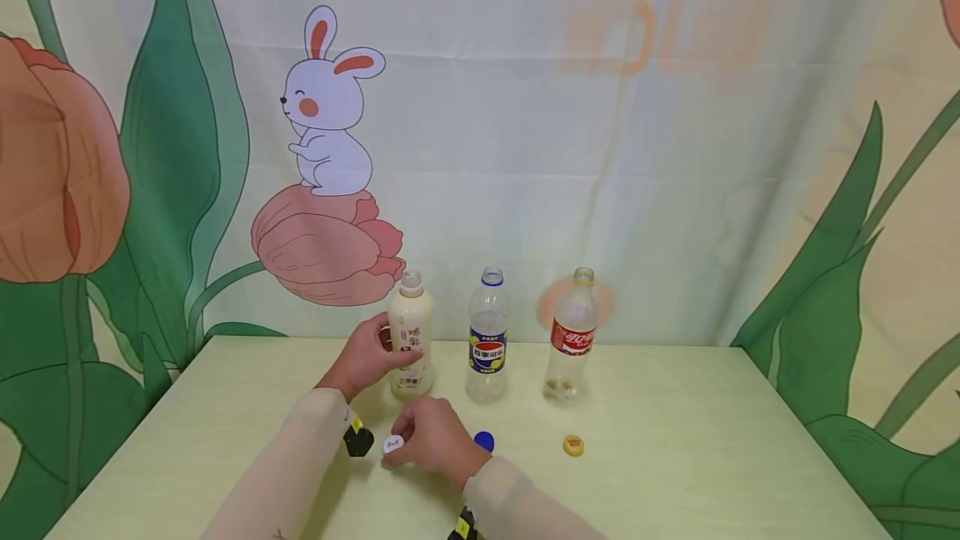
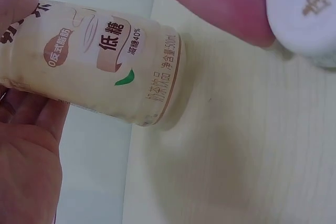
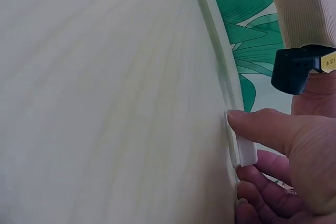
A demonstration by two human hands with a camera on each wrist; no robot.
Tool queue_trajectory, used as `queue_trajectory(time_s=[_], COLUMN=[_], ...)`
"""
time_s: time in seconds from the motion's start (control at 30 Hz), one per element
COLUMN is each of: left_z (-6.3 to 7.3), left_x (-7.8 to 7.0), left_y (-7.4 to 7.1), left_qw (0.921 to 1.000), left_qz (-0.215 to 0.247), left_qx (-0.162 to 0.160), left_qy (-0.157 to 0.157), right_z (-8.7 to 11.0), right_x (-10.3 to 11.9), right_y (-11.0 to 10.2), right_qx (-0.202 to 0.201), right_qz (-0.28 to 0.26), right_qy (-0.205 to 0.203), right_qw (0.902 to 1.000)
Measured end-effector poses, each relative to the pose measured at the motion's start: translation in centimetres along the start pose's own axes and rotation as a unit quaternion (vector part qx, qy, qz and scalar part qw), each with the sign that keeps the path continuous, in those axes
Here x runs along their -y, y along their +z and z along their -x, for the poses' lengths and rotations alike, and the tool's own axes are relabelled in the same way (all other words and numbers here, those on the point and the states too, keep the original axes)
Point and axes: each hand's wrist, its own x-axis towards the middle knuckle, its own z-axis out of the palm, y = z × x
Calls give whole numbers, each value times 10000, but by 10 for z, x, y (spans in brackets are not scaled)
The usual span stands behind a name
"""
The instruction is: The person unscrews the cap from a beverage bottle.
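Note:
At the left of the row, my left hand [image 1: 367, 357] grips the side of an uncapped milk tea bottle [image 1: 410, 315] standing upright on the table. In the left wrist view the thumb and fingers wrap the labelled bottle [image 2: 100, 61]. My right hand [image 1: 435, 437] pinches a white bottle cap [image 1: 393, 443] low over the table, in front of that bottle. The right wrist view shows the cap [image 3: 245, 150] edge-on between thumb and fingers, at the tabletop; whether it touches the surface I cannot tell. Printing on its top [image 2: 302, 11] faces the left wrist camera.
An uncapped Pepsi bottle [image 1: 487, 315] and an uncapped Coca-Cola bottle [image 1: 576, 315] stand to the right. In front lie a blue cap [image 1: 484, 441], partly behind my right hand, and a yellow cap [image 1: 573, 446]. A printed curtain [image 1: 480, 148] hangs behind the table [image 1: 675, 440].

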Motion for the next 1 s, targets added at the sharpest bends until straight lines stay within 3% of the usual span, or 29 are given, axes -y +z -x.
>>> queue_trajectory(time_s=[0.2, 0.67, 1.0], left_z=[0, 1, 3], left_x=[1, -1, 1], left_y=[0, 1, 2], left_qw=[10000, 10000, 10000], left_qz=[-14, 71, 5], left_qx=[-7, 21, 67], left_qy=[-24, -65, -46], right_z=[-3, -4, 4], right_x=[-1, -2, 3], right_y=[3, 3, -11], right_qx=[28, 60, -18], right_qz=[1, 4, -68], right_qy=[298, 443, 60], right_qw=[9996, 9990, 10000])
